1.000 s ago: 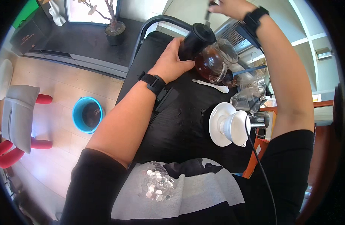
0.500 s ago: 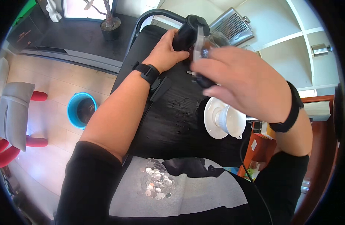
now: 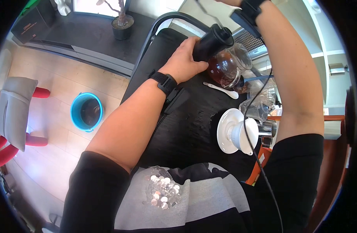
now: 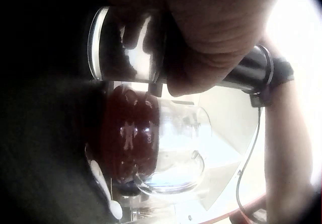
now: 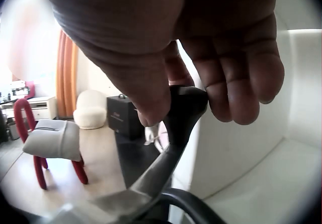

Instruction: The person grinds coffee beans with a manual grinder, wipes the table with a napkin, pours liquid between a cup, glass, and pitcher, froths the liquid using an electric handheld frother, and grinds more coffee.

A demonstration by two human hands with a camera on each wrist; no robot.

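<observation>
My left hand (image 3: 185, 62) grips the black body of a hand coffee grinder (image 3: 211, 44), which leans to the right over the table. Its clear jar (image 4: 131, 48) shows below that hand in the left wrist view. At the top edge of the head view my right hand (image 5: 151, 48) is mostly cut off; in its wrist view, thumb and fingers pinch the black knob (image 5: 186, 108) of the grinder's crank (image 5: 156, 171). Beside the grinder stands a glass carafe (image 3: 223, 68) of reddish-brown liquid. A white spoon (image 3: 223, 90) lies just nearer.
On the black table (image 3: 178, 132) a white dripper (image 3: 240, 136) stands on a saucer (image 3: 224, 139). Glassware (image 3: 258, 108) and a metal cup (image 3: 267, 128) crowd the right side. A black cable (image 3: 266, 176) hangs across. A blue bucket (image 3: 74, 116) stands on the floor.
The right hand has swung the crank round, coming low over the table half a second ago and now back at the far side. The left hand keeps its grip on the grinder.
</observation>
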